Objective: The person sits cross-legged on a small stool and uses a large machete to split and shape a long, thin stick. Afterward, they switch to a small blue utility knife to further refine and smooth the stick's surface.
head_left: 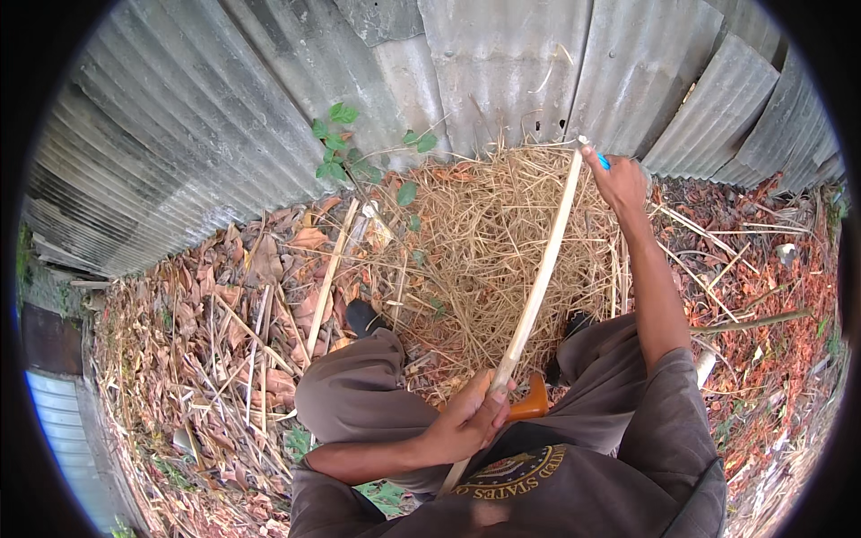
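Note:
My left hand [471,417] is closed around the lower part of a long, pale wooden strip [544,260], close to my lap. The strip slants up and away to the right, and its near end passes down by my shirt. At its far end, my right hand [621,182] is closed on a small blue object [603,161], mostly hidden by the fingers, so its kind is unclear. The right thumb lies beside the strip's tip. An orange curved handle [531,400] sticks out at my lap, just right of my left hand; the rest of that tool is hidden.
A heap of thin, dry shavings [484,242] lies between my feet. Fallen brown leaves [247,287] and loose pale sticks [332,278] cover the ground on the left, with more sticks [717,260] on the right. Corrugated metal sheets [502,67] stand ahead, with a green plant [334,152] against them.

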Demonstrator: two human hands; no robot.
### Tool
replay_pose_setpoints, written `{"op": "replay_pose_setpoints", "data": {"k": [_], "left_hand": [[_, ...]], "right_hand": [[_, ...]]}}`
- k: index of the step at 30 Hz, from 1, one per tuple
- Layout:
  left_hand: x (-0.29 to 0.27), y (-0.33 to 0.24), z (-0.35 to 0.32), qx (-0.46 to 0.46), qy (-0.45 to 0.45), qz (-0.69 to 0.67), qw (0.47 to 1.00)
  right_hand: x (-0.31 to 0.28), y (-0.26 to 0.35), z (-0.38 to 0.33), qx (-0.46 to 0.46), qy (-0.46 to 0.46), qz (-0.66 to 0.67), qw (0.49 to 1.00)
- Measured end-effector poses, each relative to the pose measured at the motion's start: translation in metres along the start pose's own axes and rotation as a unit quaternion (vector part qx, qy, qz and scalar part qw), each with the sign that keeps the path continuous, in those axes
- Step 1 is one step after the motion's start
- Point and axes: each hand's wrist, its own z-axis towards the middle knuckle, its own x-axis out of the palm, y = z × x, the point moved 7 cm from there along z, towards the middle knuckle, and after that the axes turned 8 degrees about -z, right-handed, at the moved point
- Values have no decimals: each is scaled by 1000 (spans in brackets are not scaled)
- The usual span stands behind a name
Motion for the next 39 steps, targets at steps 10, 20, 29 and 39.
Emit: {"op": "replay_pose_setpoints", "data": {"k": [10,20,29,39], "left_hand": [[-45,-27,9,20,-87,-177,980],[-49,-37,18,45,-122,-231,964],[-44,-32,23,47,-147,-145,977],[-37,-19,21,-1,-143,-132,981]], "right_hand": [[-12,56,-68,-69,63,127,987],[-35,152,-198,-454,-4,118,883],[-25,148,-195,-472,-48,95,875],[-13,125,-165,-363,-19,64,929]]}}
